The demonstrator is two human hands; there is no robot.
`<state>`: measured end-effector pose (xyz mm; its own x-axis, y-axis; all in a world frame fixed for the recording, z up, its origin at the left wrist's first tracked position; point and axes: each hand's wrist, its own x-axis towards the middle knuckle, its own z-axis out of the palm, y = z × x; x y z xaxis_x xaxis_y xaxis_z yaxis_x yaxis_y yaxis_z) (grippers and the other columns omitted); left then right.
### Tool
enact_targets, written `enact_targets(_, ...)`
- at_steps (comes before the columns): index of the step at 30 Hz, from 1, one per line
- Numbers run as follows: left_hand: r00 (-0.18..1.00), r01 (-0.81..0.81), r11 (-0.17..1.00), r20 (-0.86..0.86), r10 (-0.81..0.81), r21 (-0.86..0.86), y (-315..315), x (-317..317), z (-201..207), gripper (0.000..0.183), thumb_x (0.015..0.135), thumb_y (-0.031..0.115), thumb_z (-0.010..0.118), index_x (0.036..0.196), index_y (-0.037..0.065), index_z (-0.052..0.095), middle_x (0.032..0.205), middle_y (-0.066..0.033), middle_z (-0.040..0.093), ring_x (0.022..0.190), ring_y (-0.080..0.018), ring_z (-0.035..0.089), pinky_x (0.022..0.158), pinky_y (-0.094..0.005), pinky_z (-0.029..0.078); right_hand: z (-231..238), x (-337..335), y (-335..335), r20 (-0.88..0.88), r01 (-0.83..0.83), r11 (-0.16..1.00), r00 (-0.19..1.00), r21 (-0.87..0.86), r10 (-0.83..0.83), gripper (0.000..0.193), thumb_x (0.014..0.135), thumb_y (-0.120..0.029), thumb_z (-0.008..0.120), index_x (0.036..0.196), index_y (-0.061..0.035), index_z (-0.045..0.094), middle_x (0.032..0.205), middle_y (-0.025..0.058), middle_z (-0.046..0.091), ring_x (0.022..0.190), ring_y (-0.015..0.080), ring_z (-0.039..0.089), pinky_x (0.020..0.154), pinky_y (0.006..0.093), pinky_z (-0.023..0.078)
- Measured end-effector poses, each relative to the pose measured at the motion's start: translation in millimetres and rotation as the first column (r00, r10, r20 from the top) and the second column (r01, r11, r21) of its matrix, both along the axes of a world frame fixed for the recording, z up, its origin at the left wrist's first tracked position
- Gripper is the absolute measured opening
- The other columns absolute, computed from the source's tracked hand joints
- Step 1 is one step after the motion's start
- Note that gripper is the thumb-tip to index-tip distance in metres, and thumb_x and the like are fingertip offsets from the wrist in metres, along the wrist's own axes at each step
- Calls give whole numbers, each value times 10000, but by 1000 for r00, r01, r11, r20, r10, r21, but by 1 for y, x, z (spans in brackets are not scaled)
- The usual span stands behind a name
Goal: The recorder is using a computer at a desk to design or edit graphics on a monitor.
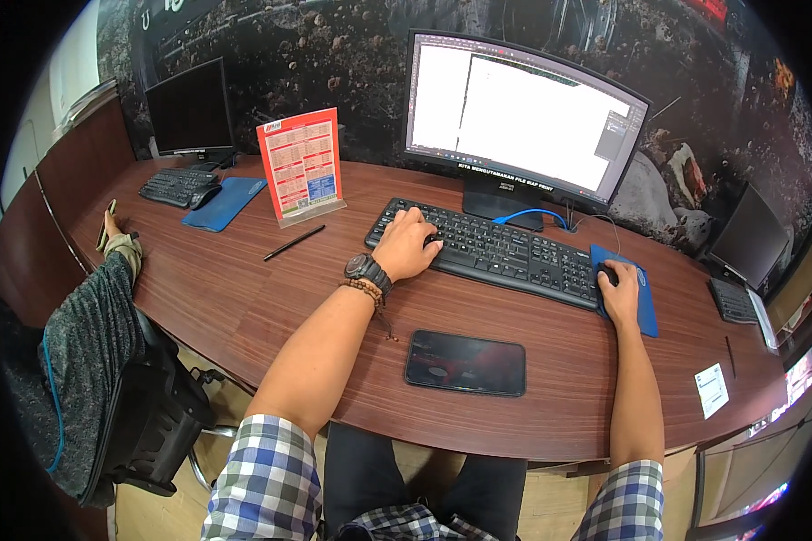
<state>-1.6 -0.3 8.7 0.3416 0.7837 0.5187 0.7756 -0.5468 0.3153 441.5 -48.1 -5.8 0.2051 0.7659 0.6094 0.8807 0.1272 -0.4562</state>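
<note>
My left hand (pixel 406 243) rests on the left part of a black keyboard (pixel 514 252), its fingers bent over the keys and gripping nothing. A dark watch (pixel 367 268) and a beaded bracelet (pixel 364 289) circle that wrist. Over on the right, my right hand (pixel 620 293) is wrapped over a black computer mouse (pixel 610 273), which sits on a blue mouse pad (pixel 645 302). Behind the keyboard stands a lit monitor (pixel 523 117) showing a mostly white page in a program window. A dark-screened phone (pixel 465 363) lies flat on the table between my forearms.
Left of the keyboard are a black pen (pixel 294 243) and a red upright sign (pixel 302 167). Farther left stand a dark monitor (pixel 189 108), a second keyboard (pixel 179 187) and another blue pad (pixel 226 204). Someone in a dark grey sleeve (pixel 95 334) sits there. A paper slip (pixel 711 391) lies right.
</note>
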Motion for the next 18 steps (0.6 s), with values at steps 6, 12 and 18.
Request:
enact_targets(6, 1000, 1, 1000, 6, -1, -2, 0, 1, 0, 328, 921, 248, 696, 1129, -5, 726, 1091, -143, 580, 1085, -316, 542, 983, -420, 446, 0, 1, 0, 6, -1, 1000, 1000, 7, 1, 324, 861, -185, 692, 1147, -34, 710, 1178, 184, 600, 1114, 356, 599, 990, 412, 474)
enact_targets(12, 1000, -11, 999, 7, 11, 33, -1, 0, -2, 344, 914, 258, 708, 1141, 0, 720, 1101, -140, 575, 1097, -316, 534, 989, -420, 443, 0, -2, 0, -3, -5, 1000, 1000, 15, 5, 319, 861, -178, 690, 1143, -30, 710, 1179, 182, 601, 1113, 355, 600, 991, 411, 474)
enact_targets(18, 1000, -13, 998, 28, 12, 53, -2, 2, 0, 373, 911, 285, 720, 1149, -2, 713, 1108, -136, 579, 1100, -318, 534, 989, -415, 445, -2, 2, 1, 1, 1, 1000, 1000, 19, -1, 316, 863, -178, 690, 1141, -29, 709, 1177, 175, 602, 1120, 353, 597, 991, 409, 475)
